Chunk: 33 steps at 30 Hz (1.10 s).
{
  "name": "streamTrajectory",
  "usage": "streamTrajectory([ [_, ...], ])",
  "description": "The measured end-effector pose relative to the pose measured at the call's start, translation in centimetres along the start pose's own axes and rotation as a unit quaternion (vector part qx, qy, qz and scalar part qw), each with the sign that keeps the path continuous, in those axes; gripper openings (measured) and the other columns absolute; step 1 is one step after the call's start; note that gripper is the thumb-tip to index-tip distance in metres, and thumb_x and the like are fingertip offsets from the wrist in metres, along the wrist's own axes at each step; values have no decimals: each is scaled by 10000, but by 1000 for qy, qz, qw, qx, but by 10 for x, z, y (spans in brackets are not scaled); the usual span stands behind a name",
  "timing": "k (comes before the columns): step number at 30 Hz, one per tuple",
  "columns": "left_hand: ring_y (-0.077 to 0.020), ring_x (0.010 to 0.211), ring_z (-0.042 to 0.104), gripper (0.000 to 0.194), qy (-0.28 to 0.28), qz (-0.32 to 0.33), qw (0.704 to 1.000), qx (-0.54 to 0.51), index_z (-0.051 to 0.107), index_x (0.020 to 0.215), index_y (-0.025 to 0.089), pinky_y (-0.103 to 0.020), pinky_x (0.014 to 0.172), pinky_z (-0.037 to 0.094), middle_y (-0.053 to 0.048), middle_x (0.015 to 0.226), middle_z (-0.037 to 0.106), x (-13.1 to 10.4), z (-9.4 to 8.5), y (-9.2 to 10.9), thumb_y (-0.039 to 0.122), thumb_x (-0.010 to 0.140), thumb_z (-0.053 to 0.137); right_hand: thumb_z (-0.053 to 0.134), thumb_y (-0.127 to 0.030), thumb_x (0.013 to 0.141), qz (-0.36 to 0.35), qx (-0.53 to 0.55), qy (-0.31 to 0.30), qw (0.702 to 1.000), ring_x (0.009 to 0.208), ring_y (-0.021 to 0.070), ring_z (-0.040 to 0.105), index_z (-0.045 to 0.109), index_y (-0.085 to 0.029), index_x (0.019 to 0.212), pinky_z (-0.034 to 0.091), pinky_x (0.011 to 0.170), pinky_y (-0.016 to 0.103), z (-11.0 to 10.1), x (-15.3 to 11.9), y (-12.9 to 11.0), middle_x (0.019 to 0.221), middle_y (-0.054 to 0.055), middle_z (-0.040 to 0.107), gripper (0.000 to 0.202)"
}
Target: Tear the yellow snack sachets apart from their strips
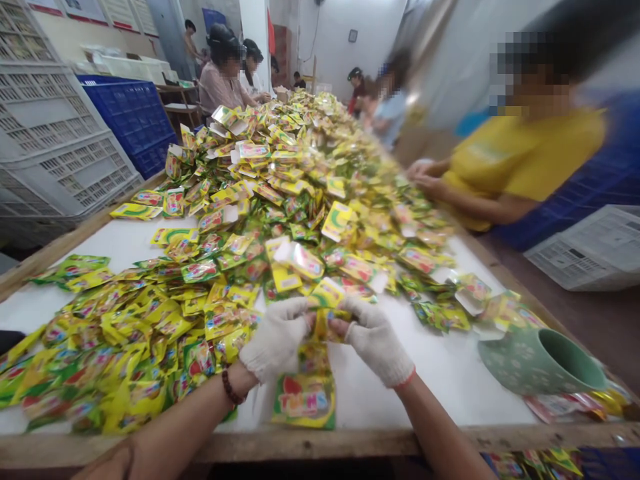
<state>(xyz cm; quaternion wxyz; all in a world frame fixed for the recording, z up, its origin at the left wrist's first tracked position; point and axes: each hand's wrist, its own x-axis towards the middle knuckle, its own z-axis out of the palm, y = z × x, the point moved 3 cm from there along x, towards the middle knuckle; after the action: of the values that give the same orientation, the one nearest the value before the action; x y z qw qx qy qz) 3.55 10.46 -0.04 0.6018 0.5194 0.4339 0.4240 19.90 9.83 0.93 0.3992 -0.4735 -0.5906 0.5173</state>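
Note:
My left hand point(277, 335), in a white glove with bare fingertips, pinches the left side of a small yellow packet point(326, 295). On its right side, my gloved right hand point(376, 337) grips the same packet between thumb and fingers. Just under the hands, a yellow-green candy packet point(306, 401) lies flat near the table's front edge, with part of another packet above it. Loose packets point(145, 327) are heaped to the left of my left hand. Small open boxes point(305, 260) lie beyond my fingers among more packets.
A green flowered container point(525, 363) lies at the right of the white table point(400, 400), which has a wooden rim. Crates point(55, 127) are stacked at left. A person in yellow point(520, 153) stands at the right side; others line the far sides.

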Motion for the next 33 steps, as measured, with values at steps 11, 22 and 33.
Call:
streamTrajectory([
  [11,-122,609,547,268,14,-63,997,-46,631,724,126,-243,565,450,-20,679,624,5,-3,-4,382,688,704,552,-234,788,-33,-55,55,996,675,141,531,616,-183,911,474,598,263,-16,-2,-5,798,14,598,148],
  [22,-141,669,545,198,-80,-16,995,55,610,667,141,-244,606,449,5,665,588,1,6,4,301,666,727,590,-141,694,-12,-110,4,994,685,129,523,557,-203,1017,457,608,241,-5,-1,1,781,-27,536,331],
  [33,-218,916,592,300,79,111,954,268,617,998,163,-356,818,495,-66,935,637,8,6,13,396,813,576,611,-294,761,12,26,90,996,510,103,539,579,-187,949,450,485,238,-19,2,-3,735,-7,635,219],
])
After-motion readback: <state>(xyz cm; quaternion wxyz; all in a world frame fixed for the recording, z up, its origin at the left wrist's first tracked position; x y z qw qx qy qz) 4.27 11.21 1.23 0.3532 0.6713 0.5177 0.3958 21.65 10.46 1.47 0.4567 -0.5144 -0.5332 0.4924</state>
